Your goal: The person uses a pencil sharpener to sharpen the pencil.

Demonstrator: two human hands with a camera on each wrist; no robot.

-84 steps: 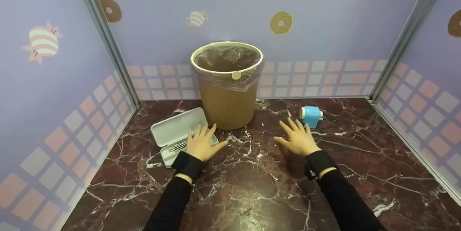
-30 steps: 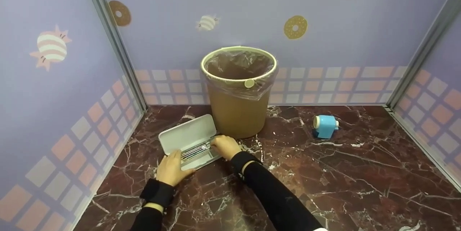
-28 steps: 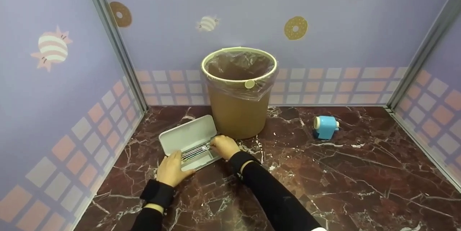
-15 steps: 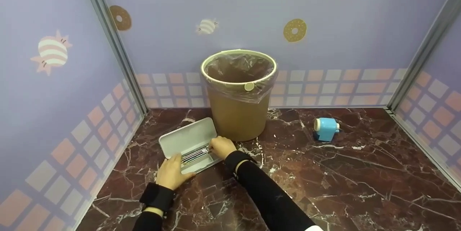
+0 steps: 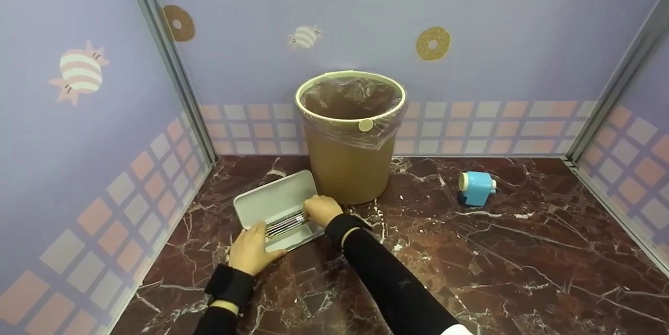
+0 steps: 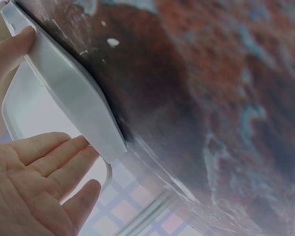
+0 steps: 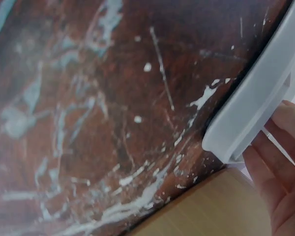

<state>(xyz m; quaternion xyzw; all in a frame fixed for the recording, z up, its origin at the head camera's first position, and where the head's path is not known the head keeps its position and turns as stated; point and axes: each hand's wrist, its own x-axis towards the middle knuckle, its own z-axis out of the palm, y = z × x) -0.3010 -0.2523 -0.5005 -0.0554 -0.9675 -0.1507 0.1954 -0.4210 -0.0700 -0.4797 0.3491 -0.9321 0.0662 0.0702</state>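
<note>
A pale pencil case (image 5: 275, 200) lies on the table with its lid raised, left of the bin. Inside it is a row of striped pencils (image 5: 285, 225). My left hand (image 5: 250, 250) holds the case's left end, thumb along the front wall. In the left wrist view, the fingers (image 6: 64, 157) lie fairly straight against the end of the case (image 6: 71, 83). The curled right hand (image 5: 323, 211) has its fingertips inside the case, at the pencils' right ends. The right wrist view shows those fingers (image 7: 270, 167) behind the case wall (image 7: 253, 108); whether they pinch a pencil is hidden.
A brown bin (image 5: 350, 168) with a clear liner stands right behind the case. Farther right sits a small blue device (image 5: 476, 188) with a cream round end. Walls enclose the dark marble-patterned table (image 5: 470, 272) at the back and both sides.
From spread above the table, my left hand has moved to the case's left end. My right hand has crossed left from near the blue device into the case. Little moved in the last second.
</note>
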